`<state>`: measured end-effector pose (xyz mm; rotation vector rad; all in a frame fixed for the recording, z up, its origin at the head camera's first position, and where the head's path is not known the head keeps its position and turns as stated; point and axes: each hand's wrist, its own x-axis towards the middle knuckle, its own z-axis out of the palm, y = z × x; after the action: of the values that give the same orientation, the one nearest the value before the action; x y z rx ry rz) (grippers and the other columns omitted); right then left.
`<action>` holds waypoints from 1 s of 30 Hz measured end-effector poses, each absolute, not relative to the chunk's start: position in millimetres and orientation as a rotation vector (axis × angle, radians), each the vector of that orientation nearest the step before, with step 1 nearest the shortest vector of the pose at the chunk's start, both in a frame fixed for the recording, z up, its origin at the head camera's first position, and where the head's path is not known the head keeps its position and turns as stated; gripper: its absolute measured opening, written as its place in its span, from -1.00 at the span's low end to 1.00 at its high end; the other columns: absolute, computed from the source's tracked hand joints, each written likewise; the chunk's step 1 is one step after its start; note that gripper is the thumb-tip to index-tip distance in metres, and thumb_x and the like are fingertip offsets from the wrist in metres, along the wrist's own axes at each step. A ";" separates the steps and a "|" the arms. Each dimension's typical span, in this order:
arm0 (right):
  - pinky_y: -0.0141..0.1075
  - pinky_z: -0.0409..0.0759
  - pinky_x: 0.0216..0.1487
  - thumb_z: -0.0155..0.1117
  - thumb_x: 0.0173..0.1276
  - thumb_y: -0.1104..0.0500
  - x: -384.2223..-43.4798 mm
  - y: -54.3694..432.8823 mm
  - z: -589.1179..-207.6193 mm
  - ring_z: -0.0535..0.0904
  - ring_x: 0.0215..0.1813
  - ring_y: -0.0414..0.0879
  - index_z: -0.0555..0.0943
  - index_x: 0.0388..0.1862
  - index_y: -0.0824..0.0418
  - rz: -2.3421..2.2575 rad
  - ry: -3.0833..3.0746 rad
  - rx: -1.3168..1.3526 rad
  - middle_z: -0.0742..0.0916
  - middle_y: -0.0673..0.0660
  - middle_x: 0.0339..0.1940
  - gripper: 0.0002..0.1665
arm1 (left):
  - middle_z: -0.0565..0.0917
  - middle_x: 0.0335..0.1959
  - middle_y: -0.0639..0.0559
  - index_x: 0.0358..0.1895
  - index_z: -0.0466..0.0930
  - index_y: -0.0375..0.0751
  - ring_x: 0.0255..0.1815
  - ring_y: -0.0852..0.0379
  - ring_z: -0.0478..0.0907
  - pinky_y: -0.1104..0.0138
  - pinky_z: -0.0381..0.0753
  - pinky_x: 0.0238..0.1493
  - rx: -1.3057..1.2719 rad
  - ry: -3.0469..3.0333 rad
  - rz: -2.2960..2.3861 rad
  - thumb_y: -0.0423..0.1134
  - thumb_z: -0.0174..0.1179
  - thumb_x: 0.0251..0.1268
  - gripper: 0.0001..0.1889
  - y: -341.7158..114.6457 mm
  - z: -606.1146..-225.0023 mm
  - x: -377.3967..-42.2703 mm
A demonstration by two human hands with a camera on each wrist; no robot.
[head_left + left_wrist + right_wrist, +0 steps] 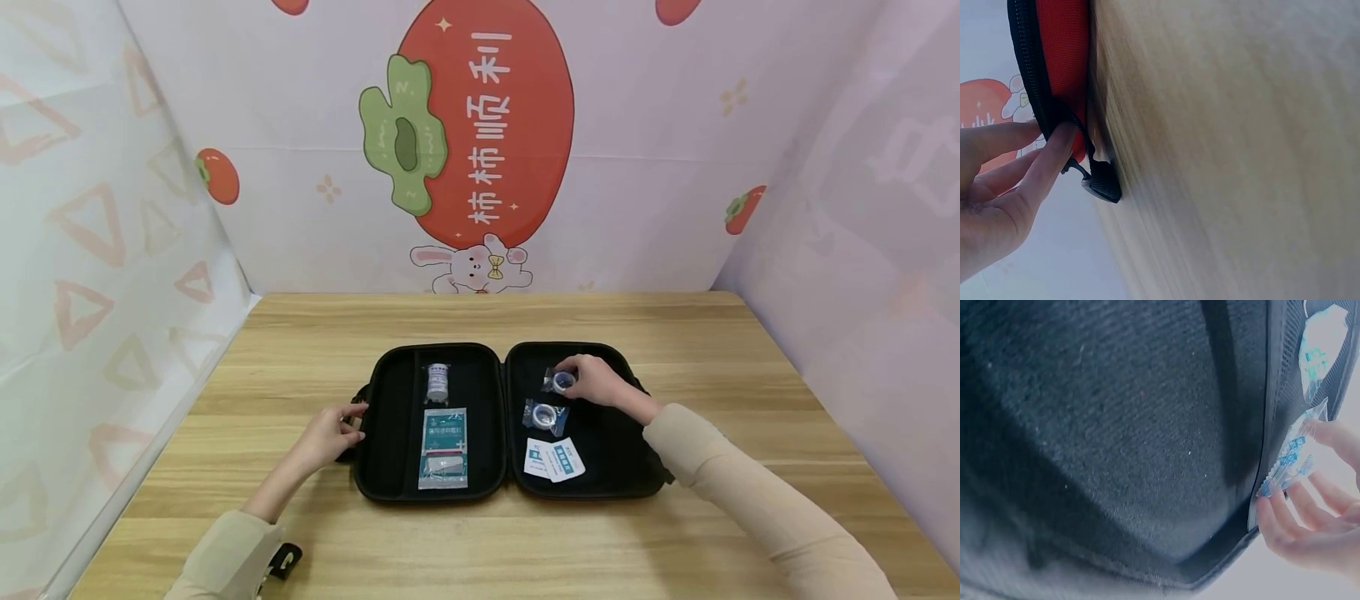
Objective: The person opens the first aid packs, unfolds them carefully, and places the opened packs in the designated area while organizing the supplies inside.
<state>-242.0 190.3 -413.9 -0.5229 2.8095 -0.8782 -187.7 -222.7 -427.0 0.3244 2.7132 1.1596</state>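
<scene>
A black zip case (384,433) lies unfolded flat on the table, its outside red in the left wrist view. At its left edge, my left hand (327,435) pinches the zipped rim (1029,69) between thumb and fingers, close to a zipper pull (1105,182). Over the right half, my right hand (596,382) grips a tape roll in a clear wrapper (558,382), its crinkled plastic (1288,459) between thumb and fingers. Just below it sits a second wrapped tape roll (545,417). Two white square packets (564,460) overlap near the front of that half.
In the case's left half, a wrapped white bandage roll (437,383) lies behind a green and clear flat packet (443,448). Wooden tabletop (480,550) surrounds the case. A printed backdrop (637,208) stands behind, with white sheets at both sides.
</scene>
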 end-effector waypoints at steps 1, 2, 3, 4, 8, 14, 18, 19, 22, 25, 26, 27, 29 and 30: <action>-0.31 0.45 -0.38 0.25 0.03 0.34 -242.2 191.6 -413.4 0.48 -0.35 -0.09 0.52 -0.08 0.44 -0.883 2.806 -0.527 0.61 0.26 -0.24 -0.59 | 0.46 -0.05 -0.42 0.08 0.33 -0.58 -0.41 0.05 0.56 0.39 0.50 -0.50 0.322 2.713 1.158 -0.59 0.09 0.02 -0.54 -222.7 -426.6 -187.9; -0.31 0.45 -0.38 0.25 0.04 0.34 -242.2 192.7 -412.5 0.48 -0.35 -0.09 0.52 -0.08 0.44 -0.893 2.804 -0.531 0.61 0.26 -0.25 -0.59 | 0.46 -0.05 -0.42 0.09 0.33 -0.58 -0.41 0.06 0.56 0.39 0.50 -0.51 0.322 2.714 1.154 -0.59 0.09 0.02 -0.54 -222.9 -426.6 -188.1; -0.32 0.44 -0.39 0.25 0.03 0.35 -242.5 193.7 -412.0 0.48 -0.35 -0.09 0.52 -0.08 0.44 -0.894 2.805 -0.537 0.61 0.25 -0.25 -0.59 | 0.46 -0.04 -0.42 0.09 0.32 -0.58 -0.41 0.06 0.56 0.39 0.50 -0.51 0.323 2.714 1.152 -0.59 0.09 0.02 -0.54 -223.0 -426.4 -188.3; -0.31 0.45 -0.39 0.25 0.03 0.35 -242.6 194.8 -411.1 0.48 -0.35 -0.09 0.52 -0.08 0.43 -0.897 2.805 -0.542 0.61 0.25 -0.25 -0.59 | 0.45 -0.03 -0.42 0.09 0.32 -0.58 -0.41 0.07 0.56 0.39 0.49 -0.51 0.320 2.713 1.152 -0.59 0.09 0.02 -0.54 -223.2 -426.4 -188.3; -0.30 0.45 -0.38 0.25 0.01 0.36 -243.5 199.1 -408.2 0.49 -0.34 -0.07 0.53 -0.09 0.42 -0.882 2.823 -0.554 0.62 0.24 -0.24 -0.59 | 0.45 -0.02 -0.42 0.09 0.33 -0.58 -0.41 0.07 0.56 0.40 0.49 -0.51 0.316 2.718 1.151 -0.60 0.09 0.02 -0.54 -223.7 -427.2 -188.4; -0.27 0.43 -0.37 0.24 -0.01 0.39 -245.8 207.7 -407.6 0.49 -0.34 -0.04 0.54 -0.10 0.43 -0.866 2.848 -0.592 0.63 0.27 -0.25 -0.59 | 0.46 -0.02 -0.40 0.08 0.34 -0.57 -0.42 0.08 0.56 0.40 0.48 -0.53 0.322 2.741 1.127 -0.59 0.10 0.01 -0.54 -223.2 -428.6 -188.7; -0.29 0.43 -0.39 0.22 -0.02 0.44 -248.4 214.1 -407.3 0.46 -0.37 -0.05 0.52 -0.11 0.49 -0.931 2.815 -0.617 0.62 0.29 -0.26 -0.60 | 0.45 0.00 -0.40 0.09 0.34 -0.56 -0.43 0.10 0.56 0.40 0.47 -0.54 0.308 2.731 1.131 -0.59 0.09 0.01 -0.54 -223.5 -428.9 -188.9; -0.30 0.43 -0.39 0.22 -0.03 0.45 -249.0 216.0 -407.1 0.46 -0.37 -0.05 0.52 -0.11 0.50 -0.947 2.804 -0.619 0.62 0.31 -0.26 -0.60 | 0.45 0.00 -0.40 0.09 0.34 -0.56 -0.43 0.10 0.56 0.40 0.47 -0.54 0.308 2.729 1.131 -0.59 0.09 0.01 -0.54 -223.6 -429.1 -189.0; -0.29 0.44 -0.39 0.20 -0.02 0.47 -249.4 221.7 -405.1 0.47 -0.35 -0.03 0.49 -0.10 0.55 -0.970 2.787 -0.612 0.60 0.35 -0.24 -0.59 | 0.44 0.02 -0.40 0.09 0.34 -0.56 -0.42 0.09 0.56 0.40 0.47 -0.54 0.305 2.727 1.129 -0.59 0.09 0.02 -0.54 -223.8 -429.3 -189.2; -0.30 0.44 -0.41 0.20 -0.02 0.48 -249.3 227.9 -402.7 0.47 -0.36 -0.02 0.48 -0.11 0.57 -0.959 2.802 -0.619 0.60 0.37 -0.25 -0.58 | 0.44 0.03 -0.40 0.09 0.34 -0.56 -0.43 0.10 0.55 0.41 0.45 -0.56 0.308 2.730 1.123 -0.59 0.09 0.01 -0.54 -223.4 -428.8 -189.2; -0.29 0.43 -0.43 0.19 -0.02 0.49 -249.1 229.6 -401.6 0.46 -0.37 -0.01 0.48 -0.11 0.58 -0.954 2.806 -0.624 0.61 0.38 -0.26 -0.59 | 0.44 0.03 -0.40 0.09 0.34 -0.56 -0.44 0.11 0.55 0.41 0.44 -0.58 0.307 2.732 1.121 -0.59 0.08 0.01 -0.54 -223.2 -428.6 -189.2; -0.29 0.43 -0.43 0.18 -0.03 0.50 -249.1 231.3 -400.8 0.46 -0.38 -0.02 0.47 -0.11 0.59 -0.945 2.810 -0.630 0.60 0.38 -0.26 -0.59 | 0.44 0.03 -0.40 0.09 0.34 -0.56 -0.45 0.12 0.54 0.41 0.43 -0.59 0.304 2.735 1.119 -0.59 0.09 0.01 -0.54 -222.9 -428.2 -189.0; -0.30 0.42 -0.45 0.18 -0.03 0.51 -249.0 234.2 -399.4 0.45 -0.40 -0.03 0.48 -0.11 0.60 -0.926 2.818 -0.638 0.61 0.38 -0.26 -0.59 | 0.44 0.03 -0.40 0.08 0.35 -0.56 -0.45 0.13 0.53 0.41 0.42 -0.60 0.303 2.737 1.118 -0.59 0.09 0.01 -0.54 -222.4 -427.4 -188.5; -0.30 0.41 -0.45 0.17 -0.03 0.51 -249.0 235.5 -398.9 0.44 -0.41 -0.03 0.48 -0.11 0.60 -0.914 2.822 -0.639 0.60 0.39 -0.26 -0.59 | 0.44 0.03 -0.40 0.08 0.35 -0.56 -0.46 0.14 0.53 0.41 0.42 -0.60 0.302 2.738 1.117 -0.59 0.09 0.00 -0.54 -222.2 -427.2 -188.4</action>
<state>-249.0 235.5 -398.9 -0.6393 2.8215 -0.9143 -188.4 -222.2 -427.2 0.3019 2.7385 1.1167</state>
